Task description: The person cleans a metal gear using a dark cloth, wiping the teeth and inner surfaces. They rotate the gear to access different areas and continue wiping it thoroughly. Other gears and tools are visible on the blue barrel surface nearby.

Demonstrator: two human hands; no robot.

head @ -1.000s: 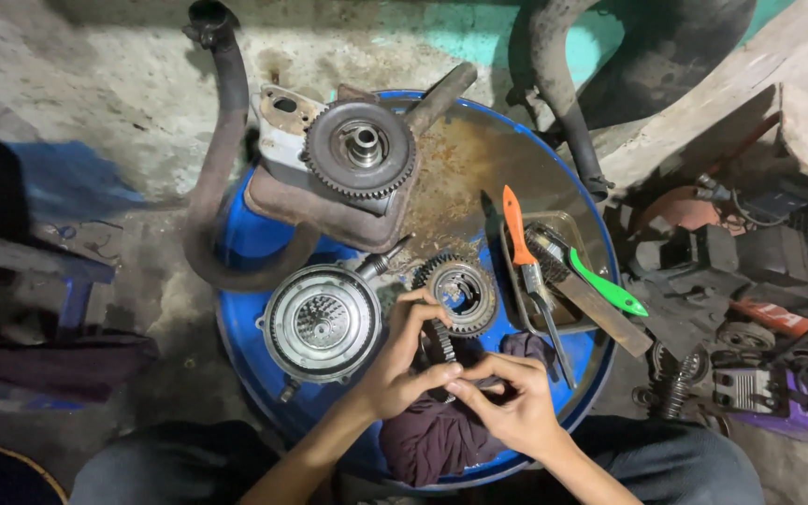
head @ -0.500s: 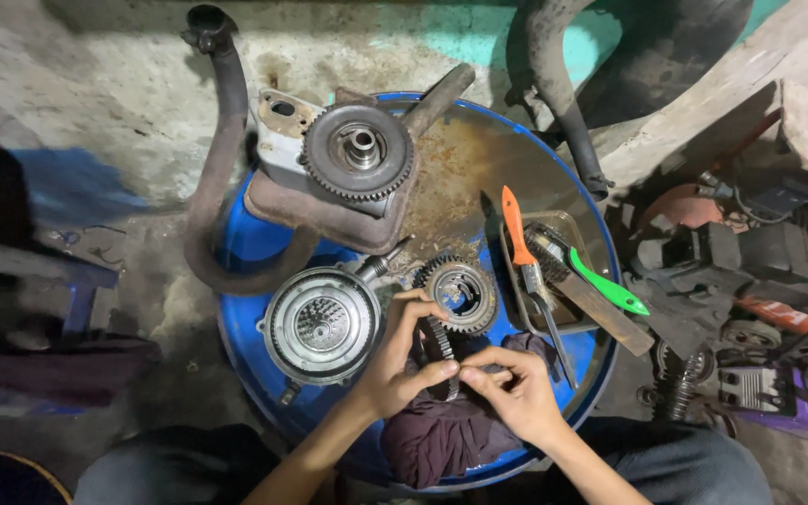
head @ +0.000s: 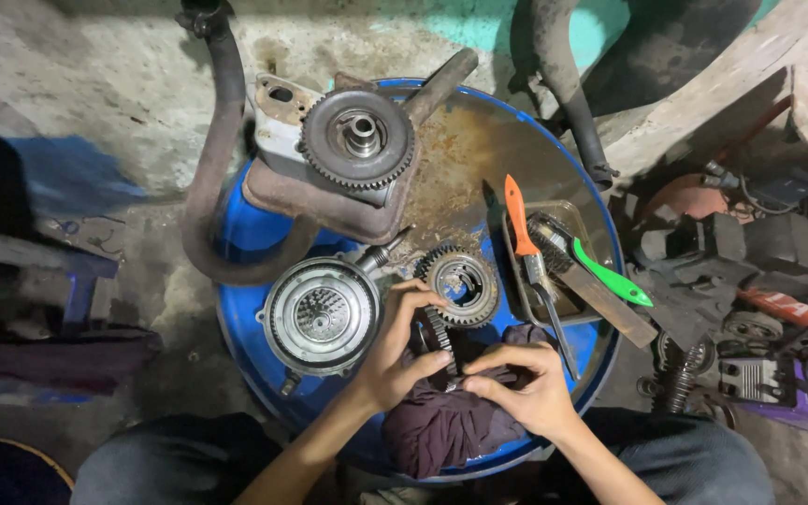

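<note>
My left hand (head: pixel 396 353) and my right hand (head: pixel 523 385) meet over a dark maroon rag (head: pixel 451 421) at the near edge of a blue drum lid (head: pixel 254 346). Between their fingers stands a thin toothed gear (head: pixel 439 339), seen edge-on and partly hidden by my left fingers. Both hands grip it and the rag under it. Just beyond my fingertips lies a round ring gear (head: pixel 461 285). To the left sits a round metal clutch housing (head: pixel 319 316).
A large engine part with a toothed wheel (head: pixel 357 140) rests at the back of the drum. A tray (head: pixel 516 281) on the right holds orange-handled pliers (head: pixel 522 229) and a green-handled brush (head: pixel 600 273). A curved exhaust pipe (head: pixel 209 187) runs on the left. Engine parts (head: pixel 759 318) clutter the floor.
My right hand has slid left along the rag and closed up against my left hand at the gear. The other parts have not moved.
</note>
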